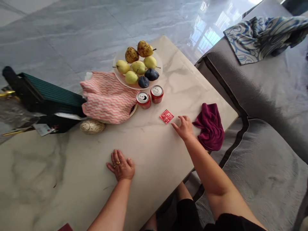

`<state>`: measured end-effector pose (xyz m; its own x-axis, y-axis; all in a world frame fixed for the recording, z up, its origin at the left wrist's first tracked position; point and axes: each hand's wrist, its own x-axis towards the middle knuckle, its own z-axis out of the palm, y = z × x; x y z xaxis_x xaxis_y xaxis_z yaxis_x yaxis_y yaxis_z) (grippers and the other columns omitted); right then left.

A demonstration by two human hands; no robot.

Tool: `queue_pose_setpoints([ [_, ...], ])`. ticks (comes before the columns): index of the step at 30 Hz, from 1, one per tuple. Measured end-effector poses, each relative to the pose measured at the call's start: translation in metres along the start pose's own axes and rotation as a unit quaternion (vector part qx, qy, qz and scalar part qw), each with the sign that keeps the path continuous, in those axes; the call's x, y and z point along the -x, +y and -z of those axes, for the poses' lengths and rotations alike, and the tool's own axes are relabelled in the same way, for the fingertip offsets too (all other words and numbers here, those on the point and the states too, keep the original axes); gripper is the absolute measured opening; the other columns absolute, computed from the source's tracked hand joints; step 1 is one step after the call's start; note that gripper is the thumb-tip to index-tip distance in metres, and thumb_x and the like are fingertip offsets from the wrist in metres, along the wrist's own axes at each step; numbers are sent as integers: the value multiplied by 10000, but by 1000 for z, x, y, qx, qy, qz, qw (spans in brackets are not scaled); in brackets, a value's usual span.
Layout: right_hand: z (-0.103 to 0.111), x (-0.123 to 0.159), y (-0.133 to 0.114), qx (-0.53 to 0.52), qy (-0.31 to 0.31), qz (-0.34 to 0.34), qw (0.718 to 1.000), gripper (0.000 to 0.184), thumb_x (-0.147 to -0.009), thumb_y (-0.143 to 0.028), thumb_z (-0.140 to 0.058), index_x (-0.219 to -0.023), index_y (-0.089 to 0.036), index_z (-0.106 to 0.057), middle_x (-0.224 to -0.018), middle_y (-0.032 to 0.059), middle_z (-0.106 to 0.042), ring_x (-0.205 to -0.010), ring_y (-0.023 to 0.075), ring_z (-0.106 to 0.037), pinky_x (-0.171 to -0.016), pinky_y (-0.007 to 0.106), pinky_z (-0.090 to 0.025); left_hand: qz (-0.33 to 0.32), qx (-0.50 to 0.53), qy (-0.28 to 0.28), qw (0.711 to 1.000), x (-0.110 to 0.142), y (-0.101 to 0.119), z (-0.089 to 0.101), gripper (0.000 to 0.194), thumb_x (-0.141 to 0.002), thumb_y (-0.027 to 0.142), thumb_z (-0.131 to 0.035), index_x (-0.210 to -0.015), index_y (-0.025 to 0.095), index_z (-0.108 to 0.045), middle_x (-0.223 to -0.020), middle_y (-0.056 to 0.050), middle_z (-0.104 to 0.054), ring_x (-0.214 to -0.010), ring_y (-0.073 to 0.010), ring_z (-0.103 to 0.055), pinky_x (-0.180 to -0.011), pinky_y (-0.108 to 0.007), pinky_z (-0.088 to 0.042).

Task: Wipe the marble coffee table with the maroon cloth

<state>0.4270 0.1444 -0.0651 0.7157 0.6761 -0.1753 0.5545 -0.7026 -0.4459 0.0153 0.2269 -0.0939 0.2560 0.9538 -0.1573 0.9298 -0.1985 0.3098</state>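
My left hand (122, 166) lies flat on the marble table (144, 134), fingers spread, a ring on one of them. Just right of a small red printed card (166, 116) is my right hand (184, 127), its thumb and fingers apart with nothing between them. The thumb tip comes close to the card's edge; whether it touches I cannot tell. On the other side of that hand lies a crumpled maroon cloth (209, 126). Two red drink cans stand beyond the card: the left can (143, 100) has its mouth opened, and the right can (157, 94) stands beside it.
A clear bowl (159, 71) holds several pears and two dark plums. A pink wavy-striped cloth (108, 98) covers a round basket. Left of it are a patterned jar (92, 126) and a dark green box (50, 96). A grey sofa (269, 147) stands along the right.
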Motion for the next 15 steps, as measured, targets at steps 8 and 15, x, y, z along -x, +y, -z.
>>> queue_pose_setpoints([
  [8,-7,-37,-76,-57,-63,-111,990,248,-866,-440,-784,-940,-270,-619,-1173,127,-744,-1137,307,-691,-1053,452,-574,-1,5,4,1000,6,-14,-12,774,-1106,400,-471,-1775,14,-414,-1856,-331,-415,-1778,-439,-345,-1465,-794,-89],
  [15,-17,22,-156,-368,-158,6,916,597,-959,-876,-654,-859,-291,-589,-662,-10,-693,-587,189,-643,-612,339,-555,3,20,2,1000,10,-15,-14,742,-1114,373,-474,-1779,46,-433,-1853,-306,-435,-1775,-425,-364,-1468,-801,-75],
])
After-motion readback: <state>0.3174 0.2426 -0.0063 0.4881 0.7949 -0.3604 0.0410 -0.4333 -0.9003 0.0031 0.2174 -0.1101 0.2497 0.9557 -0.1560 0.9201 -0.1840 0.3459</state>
